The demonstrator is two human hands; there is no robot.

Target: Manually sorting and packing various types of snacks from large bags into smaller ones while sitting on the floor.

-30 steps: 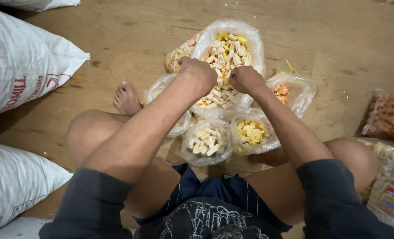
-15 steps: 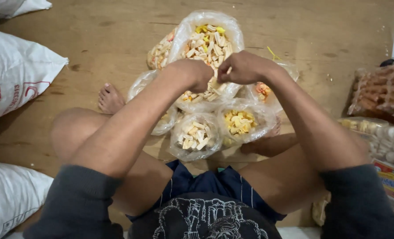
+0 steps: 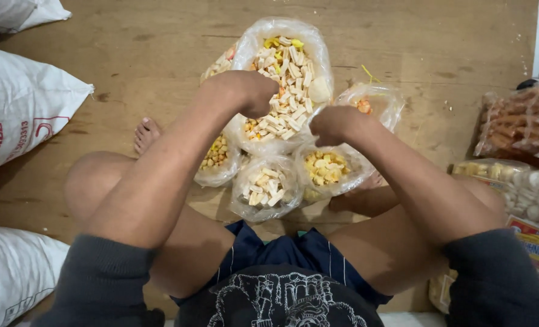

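A large clear plastic bag [image 3: 287, 54] full of pale stick snacks with some yellow and orange pieces stands on the wooden floor [image 3: 130, 48] in front of me. My left hand [image 3: 248, 91] is a closed fist at the bag's left rim. My right hand [image 3: 330, 125] is fisted at its near right rim, just above a small bag of yellow snacks [image 3: 327, 172]; what the fist grips is partly hidden. A small bag of pale sticks [image 3: 266, 188] lies nearest my lap, and another small bag [image 3: 218, 154] sits under my left forearm.
A small bag with orange pieces [image 3: 372, 100] lies to the right of the large one. White woven sacks [image 3: 15, 109] [image 3: 9, 272] lie on the left. Packs of brown snacks [image 3: 521, 124] and white round pieces [image 3: 533, 200] lie on the right. My bare foot [image 3: 147, 134] rests left of the bags.
My hands were together over the large bag's near edge; they have separated. The right hand dropped toward the yellow snack bag, and the left stayed at the large bag's left rim.
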